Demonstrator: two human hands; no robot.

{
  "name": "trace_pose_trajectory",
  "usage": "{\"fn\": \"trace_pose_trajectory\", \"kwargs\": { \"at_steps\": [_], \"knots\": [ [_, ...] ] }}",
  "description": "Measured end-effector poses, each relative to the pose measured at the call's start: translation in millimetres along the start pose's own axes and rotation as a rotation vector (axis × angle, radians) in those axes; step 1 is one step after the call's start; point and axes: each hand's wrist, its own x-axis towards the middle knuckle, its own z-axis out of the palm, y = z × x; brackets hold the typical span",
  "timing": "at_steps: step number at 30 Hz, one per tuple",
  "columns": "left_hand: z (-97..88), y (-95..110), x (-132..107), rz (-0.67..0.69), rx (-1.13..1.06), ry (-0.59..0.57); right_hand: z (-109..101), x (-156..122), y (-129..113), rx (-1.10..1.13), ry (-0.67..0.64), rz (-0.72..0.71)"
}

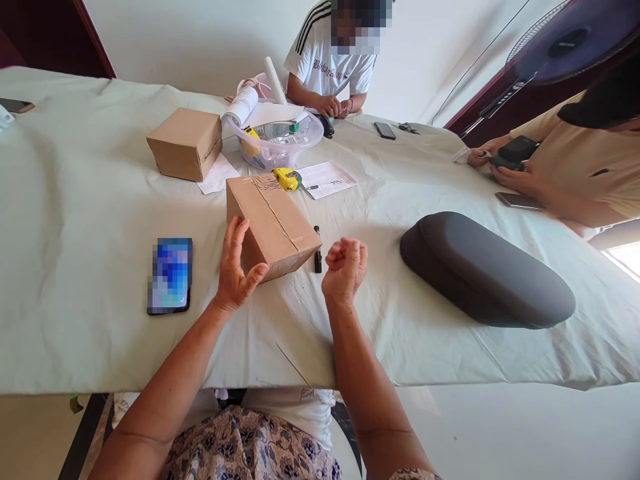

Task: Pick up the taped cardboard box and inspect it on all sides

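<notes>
A closed brown cardboard box stands on the table in front of me, with a seam along its top and dark scribbled lines at its far end. My left hand is open at the box's near left side, its fingers spread and the fingertips at or very close to the cardboard. To the right of the box, and apart from it, my right hand is curled into a fist with nothing showing in it. Between the fist and the box lies a black marker. A yellow tape measure rests at the box's far edge.
Left of the box lies a phone. Behind are another cardboard box, a filled plastic basin and a paper with a pen. A long dark case lies at right. Two people sit around the table.
</notes>
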Motion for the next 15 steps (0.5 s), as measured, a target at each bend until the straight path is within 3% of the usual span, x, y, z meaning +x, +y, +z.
{"fn": "trace_pose_trajectory", "kwargs": {
  "at_steps": [2,4,7,15],
  "knots": [
    [2.6,1.8,-1.5,0.035,0.019,-0.008,0.0,-1.4,8.2,-0.072,-0.025,0.049],
    [4.6,2.3,-2.7,0.053,0.022,-0.009,-1.1,-6.2,16.7,-0.142,-0.136,0.06],
    [7.0,1.7,-3.6,0.03,-0.055,0.004,-2.6,-17.5,25.7,-0.244,-0.273,-0.037],
    [11.0,4.7,-4.0,0.057,-0.145,0.024,9.0,-42.6,17.7,-0.261,-0.279,-0.265]
  ]
}}
